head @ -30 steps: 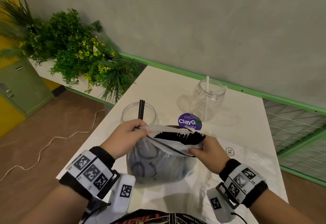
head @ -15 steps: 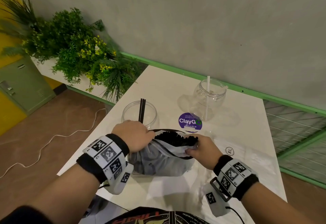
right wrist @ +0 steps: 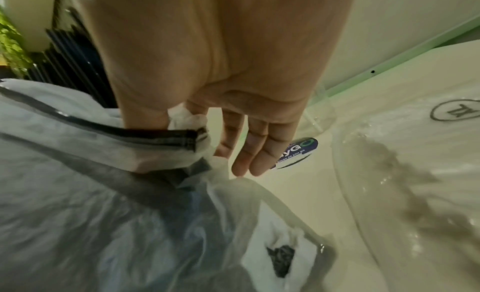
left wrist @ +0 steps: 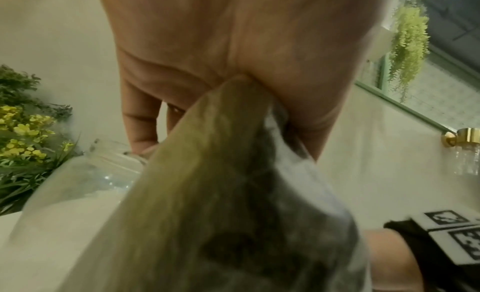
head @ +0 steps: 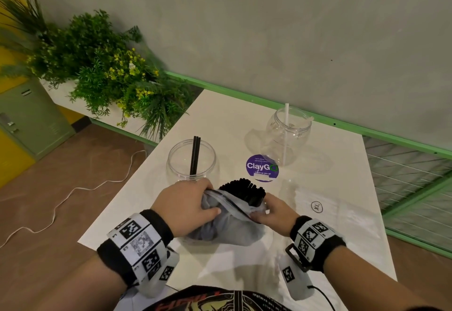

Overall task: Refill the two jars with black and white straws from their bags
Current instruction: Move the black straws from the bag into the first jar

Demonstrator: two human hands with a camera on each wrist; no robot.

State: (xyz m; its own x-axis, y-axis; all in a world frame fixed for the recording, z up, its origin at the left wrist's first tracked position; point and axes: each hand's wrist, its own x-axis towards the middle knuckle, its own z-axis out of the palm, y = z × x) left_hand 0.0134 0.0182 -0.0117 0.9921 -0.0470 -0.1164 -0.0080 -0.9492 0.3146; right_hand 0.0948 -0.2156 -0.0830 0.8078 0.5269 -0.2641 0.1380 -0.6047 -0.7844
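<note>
Since a second ago the frosted, crinkly plastic bag (head: 227, 222) has been worked downward: its zip-edged mouth now sits lower, and the bundle of thin black straws (head: 243, 189) stands clear above it, where earlier only the tips showed inside the opening. I judge the straws are nearly free to be lifted into a jar.

The left hand (head: 186, 204) has moved from the rim to the bag's left flank, fingers curled around bunched film. The right hand (head: 271, 211) pinches the right corner of the mouth between thumb and forefinger; in the right wrist view its other 3 fingers (right wrist: 255, 150) hang straight and apart.

The bag stands at the near middle of the smooth white table (head: 342, 176). Just beyond it to the left is the round clear plastic jar holding 2 black straws (head: 192, 160); far right stands a matching clear jar with 1 white straw (head: 288, 137). A purple round sticker (head: 262, 167) lies between them.
</note>
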